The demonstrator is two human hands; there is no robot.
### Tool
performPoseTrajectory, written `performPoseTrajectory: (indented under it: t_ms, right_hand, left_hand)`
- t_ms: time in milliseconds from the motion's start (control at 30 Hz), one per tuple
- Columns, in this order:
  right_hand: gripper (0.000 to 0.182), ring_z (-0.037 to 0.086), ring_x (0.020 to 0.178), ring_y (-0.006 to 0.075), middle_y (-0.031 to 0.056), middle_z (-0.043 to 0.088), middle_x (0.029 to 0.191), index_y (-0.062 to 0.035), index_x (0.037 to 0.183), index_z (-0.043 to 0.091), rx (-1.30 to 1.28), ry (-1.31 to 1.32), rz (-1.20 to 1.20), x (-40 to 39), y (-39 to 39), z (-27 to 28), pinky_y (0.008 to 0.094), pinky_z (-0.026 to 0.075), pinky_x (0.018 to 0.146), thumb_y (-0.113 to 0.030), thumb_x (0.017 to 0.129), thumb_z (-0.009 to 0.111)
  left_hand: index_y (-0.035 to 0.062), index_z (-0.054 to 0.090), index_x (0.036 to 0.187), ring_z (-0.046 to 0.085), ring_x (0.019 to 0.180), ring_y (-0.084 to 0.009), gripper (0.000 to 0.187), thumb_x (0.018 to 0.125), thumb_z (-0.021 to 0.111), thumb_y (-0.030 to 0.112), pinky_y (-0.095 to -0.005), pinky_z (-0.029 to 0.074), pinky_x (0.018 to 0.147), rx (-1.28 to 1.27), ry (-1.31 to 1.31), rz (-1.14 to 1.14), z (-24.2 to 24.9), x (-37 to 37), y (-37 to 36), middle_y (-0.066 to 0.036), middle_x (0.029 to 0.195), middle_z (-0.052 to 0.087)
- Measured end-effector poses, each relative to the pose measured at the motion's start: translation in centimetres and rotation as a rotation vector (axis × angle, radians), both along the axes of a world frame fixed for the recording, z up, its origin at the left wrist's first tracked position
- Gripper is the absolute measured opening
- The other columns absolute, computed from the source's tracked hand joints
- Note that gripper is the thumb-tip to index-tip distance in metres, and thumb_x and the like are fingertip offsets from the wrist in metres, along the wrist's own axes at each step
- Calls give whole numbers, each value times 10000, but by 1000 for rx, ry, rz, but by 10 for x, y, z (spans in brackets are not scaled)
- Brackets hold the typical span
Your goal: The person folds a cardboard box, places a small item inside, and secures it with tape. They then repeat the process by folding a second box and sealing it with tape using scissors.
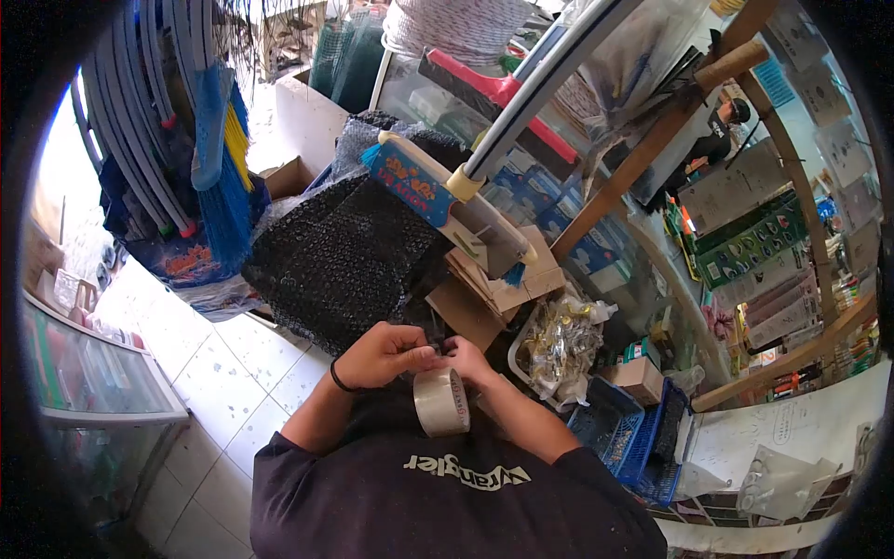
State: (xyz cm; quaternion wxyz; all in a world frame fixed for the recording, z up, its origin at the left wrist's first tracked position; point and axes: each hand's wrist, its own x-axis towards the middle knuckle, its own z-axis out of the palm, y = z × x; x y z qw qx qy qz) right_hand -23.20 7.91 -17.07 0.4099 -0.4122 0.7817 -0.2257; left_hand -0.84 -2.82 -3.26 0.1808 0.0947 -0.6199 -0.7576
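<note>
My left hand (386, 355), with a black band at the wrist, is closed in a pinch in front of my chest. Close against it, the bent fingers of my right hand (472, 362) are pinched together too. A roll of clear packing tape (441, 404) hangs just below the meeting fingertips, its printed core facing right. Both hands appear to grip the tape at its upper edge, though the exact contact is partly hidden. Just beyond my hands lies a bulky bundle in black bubble wrap (340, 256).
A broom or brush head with a printed label (410, 182) leans over cardboard pieces (475, 312). Brooms (219, 177) hang at left. To the right are bagged fittings (563, 349), a blue basket (610, 429) and wooden rails (643, 177). A glass case (102, 363) stands left; a person (712, 135) is farther back.
</note>
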Motion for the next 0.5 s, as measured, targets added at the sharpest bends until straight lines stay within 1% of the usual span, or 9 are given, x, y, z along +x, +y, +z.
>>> performPoseTrajectory:
  t_ms: [67, 167, 267, 300, 367, 400, 433, 500]
  right_hand:
    - [469, 635, 818, 264, 136, 630, 987, 2, 1175, 481, -112, -347, -174, -6, 13, -3, 371, 512, 700, -93, 763, 684]
    - [447, 608, 746, 188, 98, 614, 925, -28, 1181, 436, -211, -679, -362, 5, 36, 47, 304, 509, 616, -85, 804, 670]
    - [422, 596, 685, 160, 93, 612, 899, -30, 1120, 447, -400, -911, -336, 4, 67, 82, 276, 493, 549, -122, 796, 700]
    - [399, 571, 629, 156, 91, 612, 863, -56, 1112, 456, -443, -948, -377, 12, 75, 107, 255, 472, 531, -137, 804, 697]
    - [395, 577, 629, 160, 98, 616, 851, -57, 1110, 458, -489, -901, -349, 15, 89, 133, 254, 475, 525, -137, 804, 695]
    - [394, 580, 630, 162, 101, 618, 845, -57, 1109, 459, -515, -879, -338, 18, 95, 143, 253, 476, 522, -136, 804, 695]
    - [387, 596, 654, 162, 123, 629, 854, -49, 1105, 458, -547, -847, -322, 20, 100, 151, 269, 496, 529, -107, 801, 690]
    - [382, 606, 681, 160, 130, 635, 862, -43, 1104, 457, -571, -756, -298, 31, 108, 172, 279, 509, 538, -76, 798, 684]
  left_hand:
    - [-14, 566, 763, 649, 790, -137, 249, 924, 550, 175, -268, 523, 665, -40, -20, 8, 6, 1, 3, -133, 852, 687]
    - [-2, 585, 767, 575, 674, -55, 284, 915, 577, 240, -229, 458, 570, -120, 35, 44, 12, -2, 12, -43, 727, 659]
    - [5, 587, 774, 570, 619, -69, 284, 910, 580, 254, -242, 444, 540, -254, 39, 44, 17, -8, 21, -65, 681, 641]
    - [7, 587, 778, 569, 605, -79, 284, 906, 584, 260, -250, 440, 533, -297, 21, 28, 21, -10, 24, -70, 668, 631]
    - [10, 588, 788, 567, 575, -99, 285, 897, 593, 274, -265, 431, 519, -386, -21, -13, 31, -13, 30, -79, 642, 611]
    - [12, 589, 790, 571, 568, -117, 286, 894, 594, 279, -275, 431, 519, -390, -37, -37, 33, -15, 34, -83, 635, 604]
    - [14, 590, 792, 574, 562, -135, 288, 891, 596, 284, -285, 431, 518, -393, -53, -64, 33, -19, 38, -87, 628, 597]
    - [18, 592, 794, 580, 558, -169, 290, 886, 600, 293, -302, 434, 521, -433, -59, -106, 39, -26, 47, -93, 624, 592]
